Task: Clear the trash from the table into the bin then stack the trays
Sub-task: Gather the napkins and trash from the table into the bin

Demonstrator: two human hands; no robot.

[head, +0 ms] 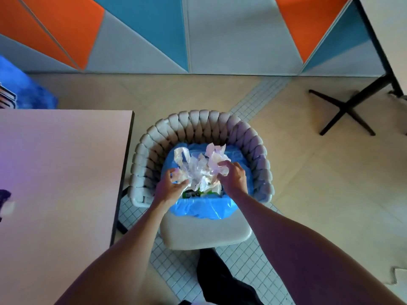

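A bin lined with a blue plastic bag point(201, 209) stands on the seat of a pale woven chair point(198, 122). Above its mouth is a crumpled bundle of clear and white plastic wrap point(199, 167). My left hand point(170, 188) grips the bundle's left side and my right hand point(232, 178) grips its right side, both over the bin opening. Dark and green trash point(192, 193) shows inside the bin below the bundle. No trays are in view.
A pale table point(59, 172) fills the left, its edge close to the chair. A blurred dark thing point(5, 200) lies at the table's left border. Another table's black cross base point(345, 108) stands at the right. A blue bag point(24, 89) sits at the far left.
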